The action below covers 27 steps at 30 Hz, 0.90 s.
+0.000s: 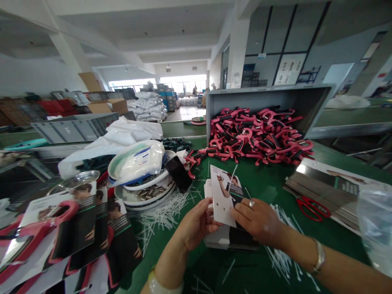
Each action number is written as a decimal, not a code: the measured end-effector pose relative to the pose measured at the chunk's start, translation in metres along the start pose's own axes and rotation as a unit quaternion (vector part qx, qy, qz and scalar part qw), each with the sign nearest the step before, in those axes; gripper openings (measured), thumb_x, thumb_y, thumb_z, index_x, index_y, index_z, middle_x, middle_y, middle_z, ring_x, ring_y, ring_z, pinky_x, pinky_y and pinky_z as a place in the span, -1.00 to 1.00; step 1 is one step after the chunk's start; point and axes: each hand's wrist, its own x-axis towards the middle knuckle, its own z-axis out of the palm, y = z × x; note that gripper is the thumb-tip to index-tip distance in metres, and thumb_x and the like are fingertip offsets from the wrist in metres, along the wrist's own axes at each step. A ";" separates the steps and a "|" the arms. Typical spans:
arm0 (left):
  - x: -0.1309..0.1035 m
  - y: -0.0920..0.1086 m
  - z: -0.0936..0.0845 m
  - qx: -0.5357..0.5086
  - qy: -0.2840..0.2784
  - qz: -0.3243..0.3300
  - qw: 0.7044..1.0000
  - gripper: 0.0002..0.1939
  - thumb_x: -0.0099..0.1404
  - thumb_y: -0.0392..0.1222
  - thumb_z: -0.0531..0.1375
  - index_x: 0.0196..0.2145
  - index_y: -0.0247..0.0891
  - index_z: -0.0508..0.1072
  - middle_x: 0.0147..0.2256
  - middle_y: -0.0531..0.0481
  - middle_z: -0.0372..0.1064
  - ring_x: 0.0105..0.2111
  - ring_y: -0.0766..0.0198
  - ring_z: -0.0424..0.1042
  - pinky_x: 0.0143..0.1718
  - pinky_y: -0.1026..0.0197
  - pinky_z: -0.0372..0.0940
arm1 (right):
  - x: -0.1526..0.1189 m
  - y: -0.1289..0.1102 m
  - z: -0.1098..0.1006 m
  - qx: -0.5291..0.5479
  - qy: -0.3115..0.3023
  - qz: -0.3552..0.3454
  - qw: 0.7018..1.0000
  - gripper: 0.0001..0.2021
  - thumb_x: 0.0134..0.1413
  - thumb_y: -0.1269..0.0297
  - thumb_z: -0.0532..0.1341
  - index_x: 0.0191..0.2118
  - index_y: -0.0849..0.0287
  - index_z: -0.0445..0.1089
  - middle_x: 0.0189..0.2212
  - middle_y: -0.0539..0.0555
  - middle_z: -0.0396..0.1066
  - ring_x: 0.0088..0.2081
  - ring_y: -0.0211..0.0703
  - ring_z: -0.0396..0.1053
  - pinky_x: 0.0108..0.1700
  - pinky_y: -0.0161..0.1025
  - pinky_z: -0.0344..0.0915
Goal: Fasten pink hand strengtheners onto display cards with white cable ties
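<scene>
A printed backing card with punched holes is tilted up between my hands, above a stack of similar cards. My left hand grips its lower left edge, thumb and fingers closed. My right hand, wearing a ring, is closed on the card's lower right side; some of its fingertips are hidden behind the card. A thin white cable tie sticks up across the card's face. More loose white cable ties lie on the green table beside my right wrist.
Pink-and-black hand grips spill from a tipped grey crate. Carded hand grips pile up at left. Stacked bowls hold small metal parts, with a black phone at their edge. Red scissors lie by more cards at right.
</scene>
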 end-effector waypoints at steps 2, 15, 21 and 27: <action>0.004 -0.004 0.000 -0.016 0.007 0.010 1.000 -0.69 0.13 -0.12 0.31 -0.20 -0.30 0.43 -0.38 -0.04 0.45 -0.52 0.39 0.44 -0.51 0.40 0.32 | -0.008 0.000 0.007 0.011 0.017 0.022 1.000 -0.78 0.17 0.47 0.03 -0.20 0.27 0.42 -0.39 0.16 0.46 -0.35 -0.12 0.35 -0.37 -0.19 0.21; 0.012 -0.032 0.021 0.057 0.106 0.188 0.975 -0.66 -0.12 -0.06 0.44 -0.47 -0.30 0.44 -0.53 0.09 0.40 -0.54 0.44 0.32 -0.45 0.37 0.24 | -0.013 -0.037 -0.010 0.097 -0.030 0.259 0.961 -0.70 0.22 0.25 0.03 -0.05 0.24 0.39 -0.13 0.21 0.48 -0.12 -0.01 0.41 -0.10 -0.02 0.36; 0.004 -0.033 0.033 0.110 0.084 0.241 0.961 -0.69 -0.01 0.02 0.36 -0.47 -0.28 0.45 -0.44 0.01 0.46 -0.42 0.29 0.43 -0.32 0.25 0.34 | -0.012 -0.048 -0.015 0.031 0.019 0.286 0.958 -0.69 0.25 0.23 0.02 -0.05 0.27 0.39 -0.15 0.25 0.48 -0.13 0.05 0.43 -0.06 0.05 0.35; 0.005 -0.013 0.060 0.075 0.061 0.314 0.944 -0.64 0.00 0.06 0.35 -0.44 -0.28 0.39 -0.47 0.03 0.46 -0.41 0.31 0.45 -0.29 0.25 0.35 | -0.012 -0.018 -0.021 0.018 0.122 0.274 0.954 -0.75 0.22 0.34 0.07 -0.05 0.25 0.38 -0.17 0.20 0.49 -0.13 -0.06 0.44 -0.03 -0.09 0.35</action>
